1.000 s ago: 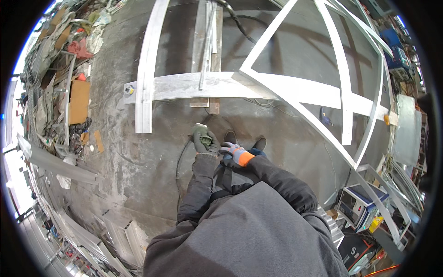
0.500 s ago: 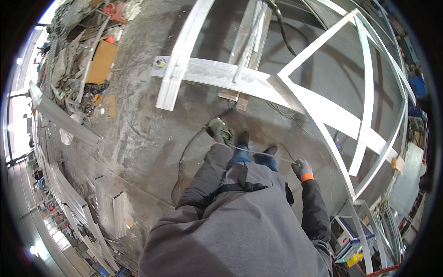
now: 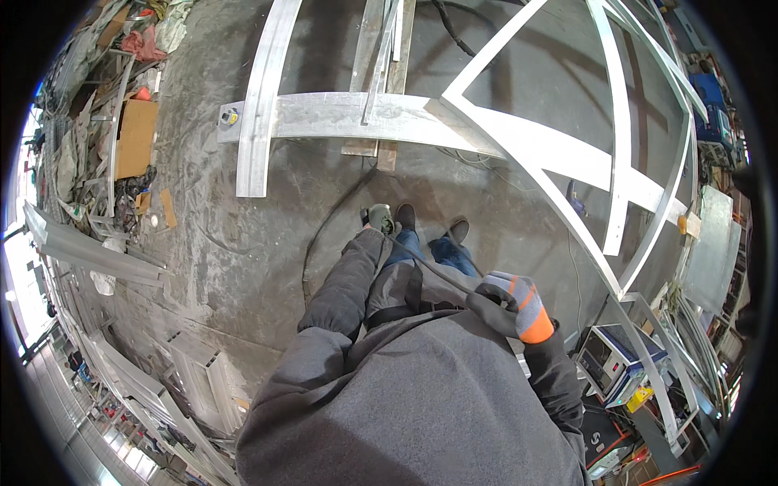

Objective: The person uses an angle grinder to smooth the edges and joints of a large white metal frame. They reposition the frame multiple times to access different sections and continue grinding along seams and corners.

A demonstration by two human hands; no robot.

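Note:
My gloved left hand (image 3: 378, 219) is closed low over the floor, just left of my shoes. It holds something greenish that I cannot make out. A dark cable (image 3: 429, 266) runs from there across the front of my body to my right hand (image 3: 513, 303). That hand, in a grey and orange glove, is closed around the cable near my waist. Beyond my feet lies a long white metal beam (image 3: 340, 115), with a second pale metal profile (image 3: 265, 105) crossing it at the left. A white metal frame (image 3: 539, 182) of angled bars rests across its right part.
A thick black cable (image 3: 322, 225) curves over the floor to my left. Scrap and a cardboard sheet (image 3: 135, 139) lie far left, and metal profiles (image 3: 194, 364) lie near left. At the right stand a blue-and-white machine (image 3: 612, 362) and a pale sheet (image 3: 709, 247).
My right hand has come in toward my waist, drawing the cable closer to my body. My left hand stays low by my feet. The view has shifted, moving the beams leftward.

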